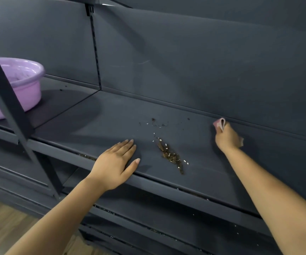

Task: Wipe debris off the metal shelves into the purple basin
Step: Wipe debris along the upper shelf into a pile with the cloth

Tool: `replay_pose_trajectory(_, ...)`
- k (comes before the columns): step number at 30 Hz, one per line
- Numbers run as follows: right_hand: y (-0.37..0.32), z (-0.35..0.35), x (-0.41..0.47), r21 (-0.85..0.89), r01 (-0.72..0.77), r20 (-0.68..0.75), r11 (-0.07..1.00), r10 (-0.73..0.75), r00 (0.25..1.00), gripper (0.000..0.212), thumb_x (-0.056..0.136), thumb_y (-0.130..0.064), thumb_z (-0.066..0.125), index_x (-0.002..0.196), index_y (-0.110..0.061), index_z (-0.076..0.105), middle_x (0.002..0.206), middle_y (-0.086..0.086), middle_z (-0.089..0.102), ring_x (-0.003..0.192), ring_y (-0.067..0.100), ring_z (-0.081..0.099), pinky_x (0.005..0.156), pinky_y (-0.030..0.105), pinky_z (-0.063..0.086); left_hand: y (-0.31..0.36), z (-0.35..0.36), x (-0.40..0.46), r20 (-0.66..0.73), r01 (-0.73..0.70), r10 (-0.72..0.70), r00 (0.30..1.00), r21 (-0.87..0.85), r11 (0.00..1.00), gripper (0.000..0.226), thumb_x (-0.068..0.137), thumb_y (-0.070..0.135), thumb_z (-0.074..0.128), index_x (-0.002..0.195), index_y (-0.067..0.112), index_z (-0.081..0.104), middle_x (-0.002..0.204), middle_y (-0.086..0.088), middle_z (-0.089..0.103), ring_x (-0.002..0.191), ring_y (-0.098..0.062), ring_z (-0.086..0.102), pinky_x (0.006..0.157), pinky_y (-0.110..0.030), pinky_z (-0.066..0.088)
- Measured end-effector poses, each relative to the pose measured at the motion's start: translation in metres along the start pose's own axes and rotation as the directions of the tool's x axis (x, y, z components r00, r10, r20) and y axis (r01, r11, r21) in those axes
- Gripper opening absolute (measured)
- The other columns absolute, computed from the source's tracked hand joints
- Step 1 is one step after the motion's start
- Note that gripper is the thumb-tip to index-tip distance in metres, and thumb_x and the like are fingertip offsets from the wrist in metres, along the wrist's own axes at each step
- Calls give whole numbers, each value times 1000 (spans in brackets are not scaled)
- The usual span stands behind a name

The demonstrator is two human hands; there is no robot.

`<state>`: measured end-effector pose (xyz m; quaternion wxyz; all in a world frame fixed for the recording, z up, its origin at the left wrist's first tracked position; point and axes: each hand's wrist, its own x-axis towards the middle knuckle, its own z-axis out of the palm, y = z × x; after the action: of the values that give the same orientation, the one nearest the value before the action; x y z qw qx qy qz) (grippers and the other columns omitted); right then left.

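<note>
Two bare hands are seen over one dark grey metal shelf (111, 116). The left hand (115, 162) is laid flat on the shelf near its front edge, palm down, with the fingers straight and close together and the thumb spread to the right; nothing is held by it. The right hand (226, 138) is placed farther back, near the seam where the shelf meets the back panel (203, 61), and its fingers are curled round one folded pink cloth (219, 123), which sticks out above the knuckles and is slightly blurred.

Between the two hands, one elongated pile of brown debris (170, 155) is seen on the shelf, mixed with small white grains. A second, thinner scatter of dark specks (156, 123) is spread behind it, closer to the back panel. More crumbs are lodged along the front lip of the shelf and on the lower shelf (167, 214) beneath it.

One purple basin (29, 89) is set on the neighbouring shelf section to the left, well apart from the debris and from both hands. Pale material is visible inside it, though what it is cannot be told. The basin is partly hidden by one slanted dark metal bar (3, 85) in the foreground. One slotted upright (95, 52) is seen dividing the two back panels. A strip of wooden floor (5, 221) is visible at the lower left.
</note>
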<state>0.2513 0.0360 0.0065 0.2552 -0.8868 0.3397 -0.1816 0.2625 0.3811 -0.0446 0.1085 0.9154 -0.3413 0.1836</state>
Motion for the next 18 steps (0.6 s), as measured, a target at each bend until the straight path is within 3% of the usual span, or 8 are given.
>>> replay_pose_trajectory(5, -10, 12, 32, 27, -22, 30, 999, 21, 999, 35, 102, -24, 35, 122, 2, 47, 124, 27, 56, 118, 41, 50, 98, 38, 34, -3, 1, 1, 11, -25, 25, 1000, 35, 999, 73, 101, 50, 11, 123, 4, 63, 130, -12, 60, 121, -26, 56, 103, -43, 36)
replay_pose_trajectory(11, -49, 32, 42, 42, 80, 182, 996, -86, 980, 46, 102, -36, 30, 135, -8, 44, 137, 19, 48, 126, 36, 43, 104, 35, 28, -5, 0, 2, 17, -62, 61, 998, 53, 997, 74, 101, 50, 11, 125, 2, 62, 131, -14, 58, 122, -29, 55, 104, -44, 34)
replay_pose_trajectory(15, -84, 46, 35, 104, 176, 308, 979, -200, 930, 51, 100, -46, 30, 138, -16, 44, 140, 17, 46, 130, 37, 40, 109, 38, 29, -5, 0, 1, 8, -63, 63, 998, 57, 996, 73, 101, 50, 11, 126, 3, 60, 133, -14, 57, 124, -29, 53, 105, -44, 32)
replay_pose_trajectory(18, -111, 63, 22, 228, 239, 395, 944, -314, 863, 48, 94, -54, 36, 129, -26, 55, 131, 11, 56, 126, 32, 45, 107, 36, 33, -4, 0, -1, 3, -59, 59, 998, 58, 997, 72, 101, 49, 11, 127, 3, 59, 133, -14, 57, 125, -28, 53, 106, -44, 30)
